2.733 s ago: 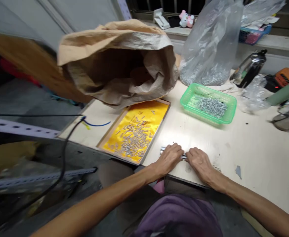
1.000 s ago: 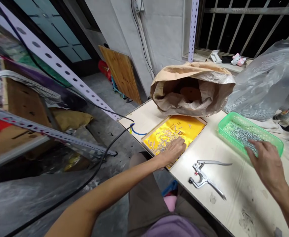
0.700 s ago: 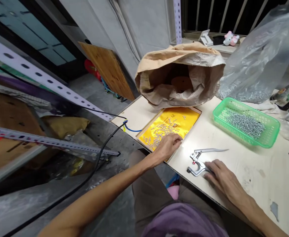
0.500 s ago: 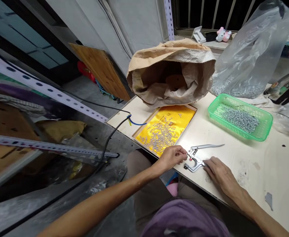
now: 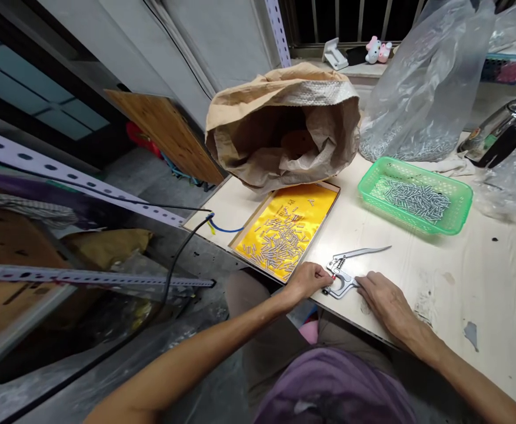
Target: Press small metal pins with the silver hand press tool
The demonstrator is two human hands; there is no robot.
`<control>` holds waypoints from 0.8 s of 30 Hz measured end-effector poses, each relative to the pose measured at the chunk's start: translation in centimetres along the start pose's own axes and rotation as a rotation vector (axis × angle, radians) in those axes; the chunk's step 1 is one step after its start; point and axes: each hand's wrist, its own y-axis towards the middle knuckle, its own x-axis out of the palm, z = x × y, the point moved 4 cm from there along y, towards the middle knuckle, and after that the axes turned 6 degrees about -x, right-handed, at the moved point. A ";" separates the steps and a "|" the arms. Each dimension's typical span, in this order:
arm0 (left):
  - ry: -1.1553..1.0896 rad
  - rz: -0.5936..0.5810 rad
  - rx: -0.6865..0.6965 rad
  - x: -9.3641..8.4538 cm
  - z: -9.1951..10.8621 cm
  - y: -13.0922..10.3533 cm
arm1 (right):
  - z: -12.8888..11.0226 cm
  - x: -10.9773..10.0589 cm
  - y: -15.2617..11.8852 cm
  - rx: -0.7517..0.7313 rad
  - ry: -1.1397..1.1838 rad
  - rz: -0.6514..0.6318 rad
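Observation:
Silver hand pliers (image 5: 346,284) with a C-shaped jaw, a coil spring and a long lever lie at the table's front edge, handles spread. My right hand (image 5: 383,297) rests on the table, its fingers closed on the lower handle. My left hand (image 5: 308,280) is pinched at the jaw, beside a small red part; whatever sits between its fingertips is too small to make out. Left of the pliers, a shallow tray (image 5: 315,238) lined with yellow cloth holds many small metal pieces (image 5: 279,244). A green plastic basket (image 5: 454,227) of similar small metal pieces stands to the right.
Behind the yellow tray, a brown paper sack (image 5: 279,94) lies with its mouth facing me. A clear plastic bag (image 5: 429,88) of metal pieces and a kettle (image 5: 502,129) stand at the back right. A black cable (image 5: 176,259) crosses the left table corner.
My left hand has come closer to the jaw, its fingertips now at the red part and covering some of the jaw's end. My right hand keeps its hold. The whole view has shifted slightly.

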 end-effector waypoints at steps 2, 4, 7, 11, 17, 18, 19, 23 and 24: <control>0.044 -0.016 -0.017 0.0 0.1 0.1 | 0.0 0.2 0.0 -0.001 -0.001 0.006; 0.080 -0.047 -0.032 0.0 0.3 0.1 | 0.0 0.3 0.0 -0.005 0.000 0.017; 0.092 -0.129 -0.077 0.2 0.4 0.0 | -0.1 0.5 -0.1 -0.010 -0.010 0.029; 0.027 -0.233 -0.170 0.5 0.3 -0.6 | -0.3 0.7 -0.3 -0.024 -0.037 0.027; 0.009 -0.290 -0.265 1.0 0.0 -1.3 | -0.5 0.7 -0.4 -0.065 -0.064 -0.021; 0.009 -0.289 -0.274 1.0 -0.1 -1.4 | -0.5 0.6 -0.4 -0.064 -0.066 -0.038; 0.003 -0.289 -0.281 1.1 -0.2 -1.4 | -0.6 0.5 -0.3 -0.061 -0.070 -0.055; -0.046 -0.284 -0.306 1.3 -0.4 -1.7 | -0.9 0.3 -0.1 -0.060 -0.095 -0.105; -0.061 -0.278 -0.312 1.4 -0.4 -1.8 | -0.9 0.3 0.0 -0.060 -0.098 -0.112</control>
